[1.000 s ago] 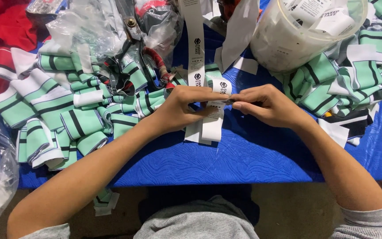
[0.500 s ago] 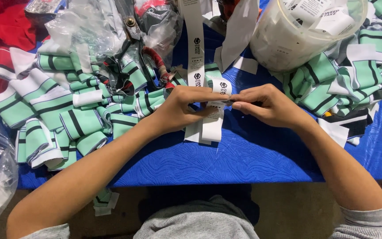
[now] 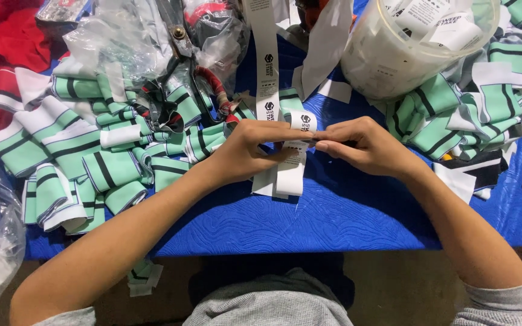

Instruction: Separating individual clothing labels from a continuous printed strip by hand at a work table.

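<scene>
Both grips are closed on the same thing: in the head view the left hand (image 3: 246,151) and the right hand (image 3: 367,148) meet fingertip to fingertip above the middle of the table (image 3: 345,211), pinching a white label strip (image 3: 288,175) between thumbs and forefingers. The strip's free ends hang down from the pinch and rest on the blue quilted cloth just below the hands; a further length of the same printed tape (image 3: 267,60) runs up and away from the hands towards the far edge.

To the left of the left hand lies a spread heap of mint-green striped cuffs (image 3: 92,163), with crumpled clear plastic bags (image 3: 122,42) and a pair of scissors (image 3: 185,66) on top of it. Behind the right hand stands a translucent tub (image 3: 406,48) filled with more labels, and another pile of striped pieces (image 3: 472,108) lies beside it. A red cloth (image 3: 1,54) sits at the far left corner.

The hold is only a fingertip pinch on thin, slick tape, so I judge the strip could slip or fold crooked if the two hands pull unevenly. The loose ends on the cloth could also catch on the nearby cuffs and drag askew.
</scene>
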